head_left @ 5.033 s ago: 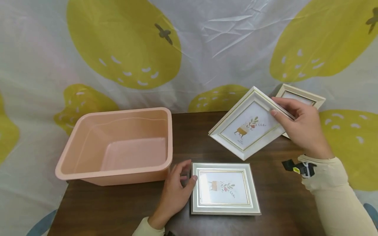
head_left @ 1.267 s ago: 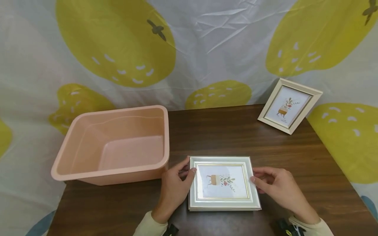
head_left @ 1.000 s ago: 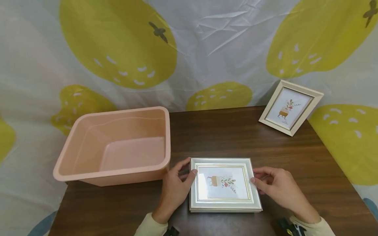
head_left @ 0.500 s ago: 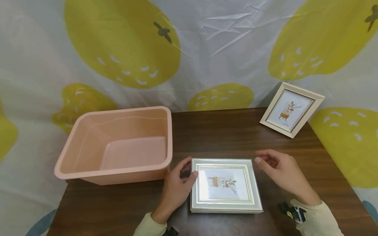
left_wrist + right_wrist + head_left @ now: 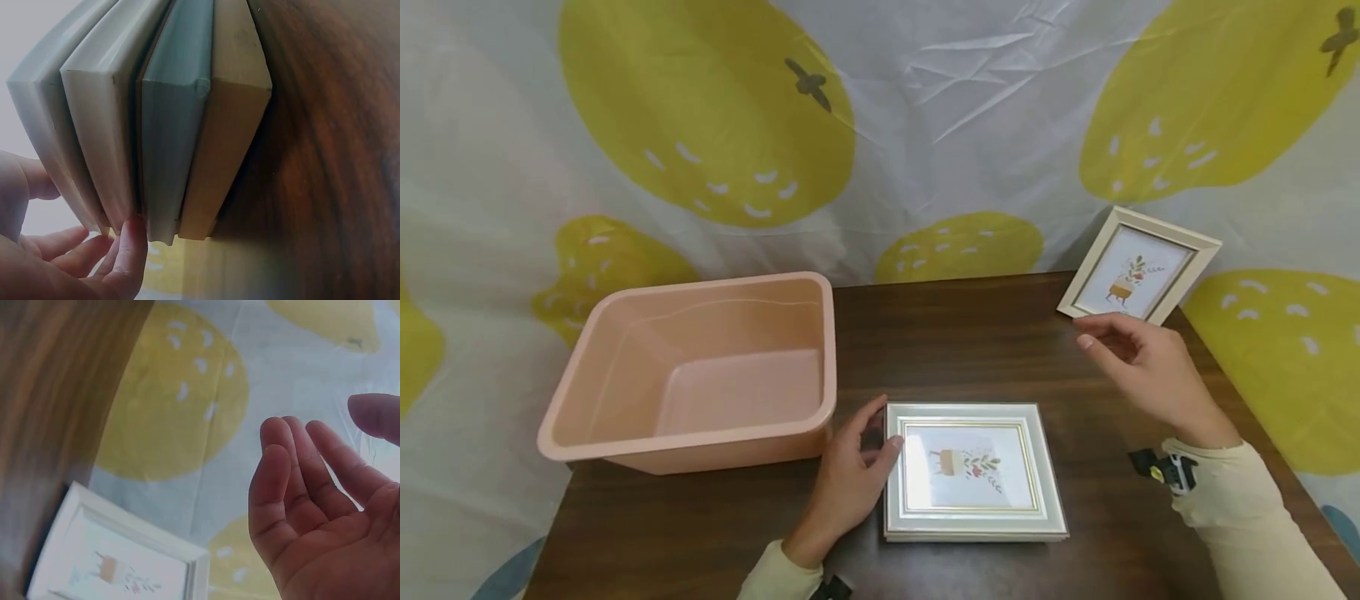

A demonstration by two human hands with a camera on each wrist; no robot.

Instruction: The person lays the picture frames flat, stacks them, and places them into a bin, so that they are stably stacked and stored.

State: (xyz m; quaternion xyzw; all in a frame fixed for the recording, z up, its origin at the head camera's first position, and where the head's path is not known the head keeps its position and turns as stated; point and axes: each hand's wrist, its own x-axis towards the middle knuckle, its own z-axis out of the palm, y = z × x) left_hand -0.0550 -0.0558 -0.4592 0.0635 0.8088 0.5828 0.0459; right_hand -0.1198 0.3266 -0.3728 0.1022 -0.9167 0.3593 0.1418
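A stack of several picture frames [image 5: 968, 527] lies flat on the table, a silvery-white one with a plant picture on top. In the left wrist view its edges show white frames [image 5: 100, 94], a blue-grey frame [image 5: 172, 125] and a beige frame [image 5: 231, 125] at the bottom. My left hand [image 5: 850, 479] rests against the stack's left side, thumb at the top frame's edge. Farther back, a cream picture frame [image 5: 1133, 268] leans upright by the cloth. My right hand [image 5: 1150, 371] hovers just in front of it, fingers loosely bent around nothing, overlapping its lower edge in the head view.
A pink plastic basin [image 5: 681, 440] stands to the left of the stack, with nothing seen inside. Behind the dark wooden table [image 5: 951, 342] hangs a lemon-patterned cloth [image 5: 955, 167]. The table's right edge runs close past the cream frame.
Earlier my right hand held a silvery-white frame, then it was at the stack with that frame laid on top. It has since let go and moved back right toward the cream frame.
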